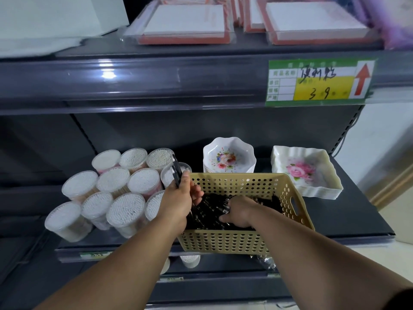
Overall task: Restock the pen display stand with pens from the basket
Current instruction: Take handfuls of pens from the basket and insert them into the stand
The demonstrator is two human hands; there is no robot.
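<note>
Left hand (pixel 178 198) pinches upright black pens (pixel 176 170); right hand (pixel 238 212) lies in the basket (pixel 290 191), fingers hidden among pens, grip unreadable.

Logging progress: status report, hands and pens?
Left hand grips black pens. Right hand on loose pens in beige perforated plastic basket. Display stand not in view.

basket (pixel 245 240) on shelf (pixel 348 218), tubs (pixel 125 209) left, dishes (pixel 306 171) behind.
</note>
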